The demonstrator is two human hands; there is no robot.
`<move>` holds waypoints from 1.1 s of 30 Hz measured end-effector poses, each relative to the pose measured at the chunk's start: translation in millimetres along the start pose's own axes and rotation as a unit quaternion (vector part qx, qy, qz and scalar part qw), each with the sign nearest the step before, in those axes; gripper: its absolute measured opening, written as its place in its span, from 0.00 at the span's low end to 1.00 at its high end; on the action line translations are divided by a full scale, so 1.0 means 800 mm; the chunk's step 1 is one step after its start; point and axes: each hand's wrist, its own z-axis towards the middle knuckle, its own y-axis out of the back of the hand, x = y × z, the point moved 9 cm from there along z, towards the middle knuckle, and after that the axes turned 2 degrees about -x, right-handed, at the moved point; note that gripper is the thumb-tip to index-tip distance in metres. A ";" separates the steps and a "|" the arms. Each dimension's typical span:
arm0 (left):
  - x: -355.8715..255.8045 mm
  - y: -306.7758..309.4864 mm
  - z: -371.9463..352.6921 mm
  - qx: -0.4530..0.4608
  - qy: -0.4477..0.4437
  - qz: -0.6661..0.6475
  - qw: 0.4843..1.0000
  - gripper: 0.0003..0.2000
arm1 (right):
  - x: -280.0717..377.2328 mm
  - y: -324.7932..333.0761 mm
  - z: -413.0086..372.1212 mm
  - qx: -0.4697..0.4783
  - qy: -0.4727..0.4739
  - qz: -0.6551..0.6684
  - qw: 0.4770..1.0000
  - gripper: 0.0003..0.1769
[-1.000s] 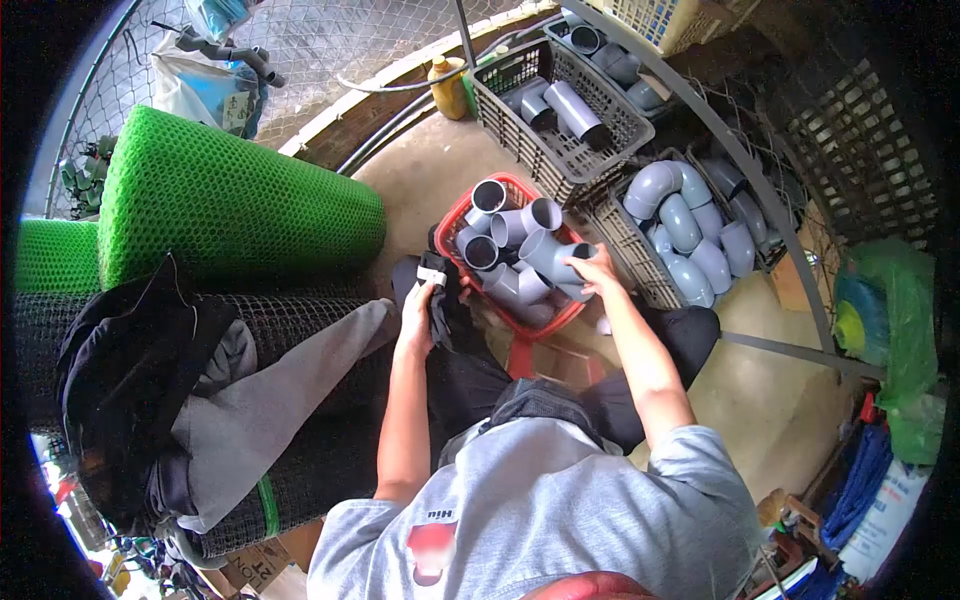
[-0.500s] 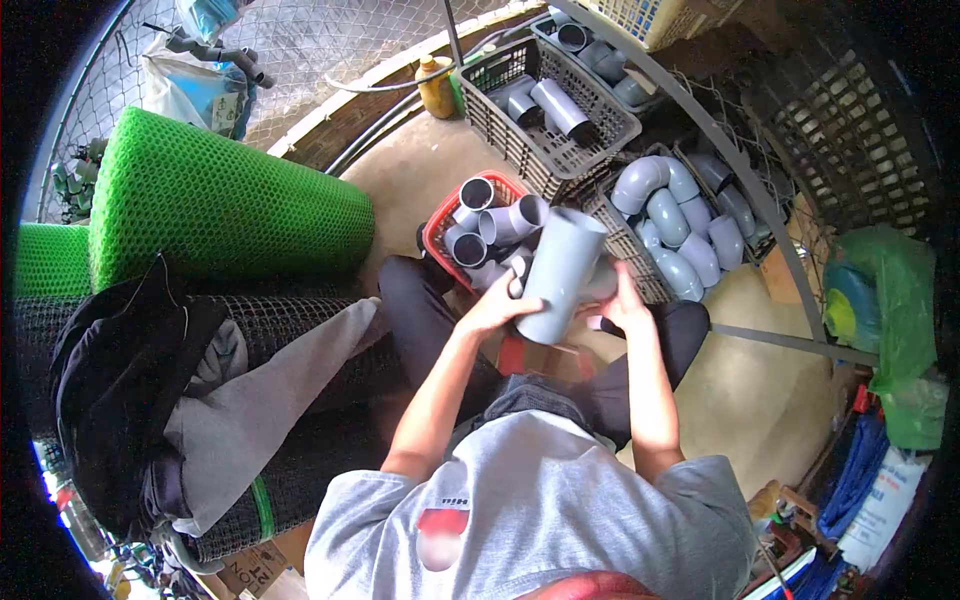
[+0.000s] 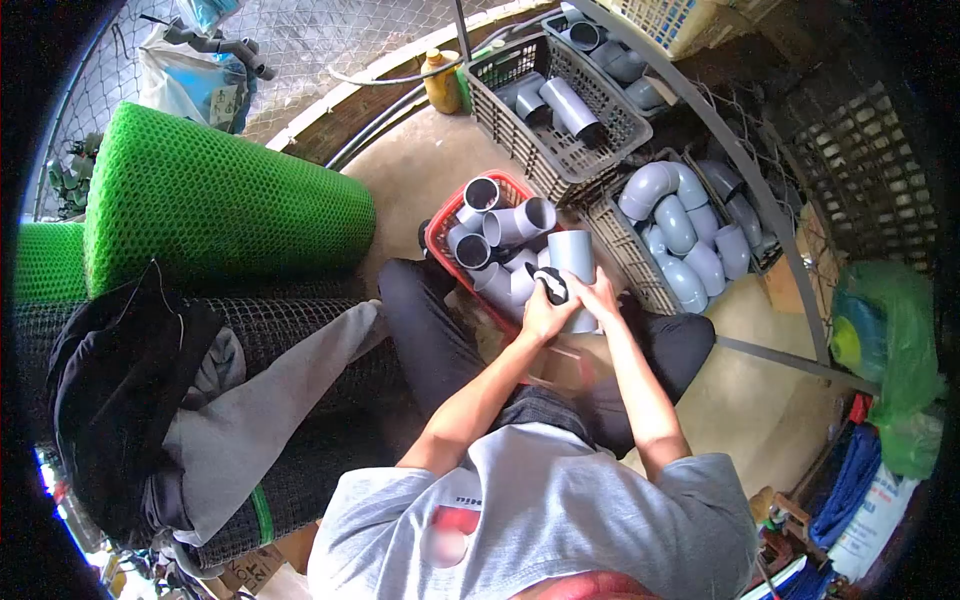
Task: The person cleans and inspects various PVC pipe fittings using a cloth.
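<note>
I sit over a red basket [image 3: 437, 226] full of grey PVC pipe fittings [image 3: 520, 220]. A short, wide grey pipe piece [image 3: 573, 256] stands upright at the basket's near right side. My right hand [image 3: 603, 296] grips it from the right. On the pipe's near side, my left hand [image 3: 541, 318] presses a black cloth [image 3: 553, 287]. Both hands meet on the pipe, above my lap.
Grey baskets hold more pipe pieces [image 3: 575, 105] and elbow fittings [image 3: 680, 230] behind and to the right. A metal rack frame [image 3: 760, 200] curves along the right. Green mesh rolls [image 3: 220, 200] and a black mesh roll with clothes [image 3: 150, 370] lie left. A yellow bottle [image 3: 441, 85] stands far back.
A second ago my right hand reached into the red basket while my left held the cloth at my knee. The pipe piece was lifted out, and now both hands hold it lower with the cloth against it.
</note>
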 end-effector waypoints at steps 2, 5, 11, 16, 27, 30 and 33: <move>-0.001 0.003 0.010 -0.014 -0.009 0.041 0.999 0.46 | -0.019 -0.008 0.023 -0.022 -0.024 -0.079 0.996 0.51; 0.006 -0.003 0.028 0.036 -0.066 0.112 0.991 0.43 | -0.085 -0.027 0.068 -0.047 -0.105 -0.034 0.993 0.53; 0.033 0.047 0.056 0.062 -0.093 0.055 0.992 0.34 | -0.135 -0.043 0.101 -0.071 -0.182 0.049 0.979 0.54; 0.036 0.094 0.064 -0.013 -0.088 0.066 0.994 0.23 | -0.134 -0.027 0.098 -0.088 -0.156 0.007 0.984 0.54; 0.017 0.169 0.066 -0.107 -0.104 -0.070 0.986 0.17 | -0.208 -0.067 0.077 -0.231 -0.077 -0.071 0.967 0.56; 0.037 0.143 0.070 -0.064 -0.091 -0.042 0.993 0.20 | -0.237 -0.077 0.081 -0.250 -0.062 -0.076 0.963 0.56; 0.013 0.142 0.053 -0.044 -0.069 -0.025 0.996 0.20 | -0.221 -0.071 0.073 -0.217 -0.079 -0.081 0.970 0.57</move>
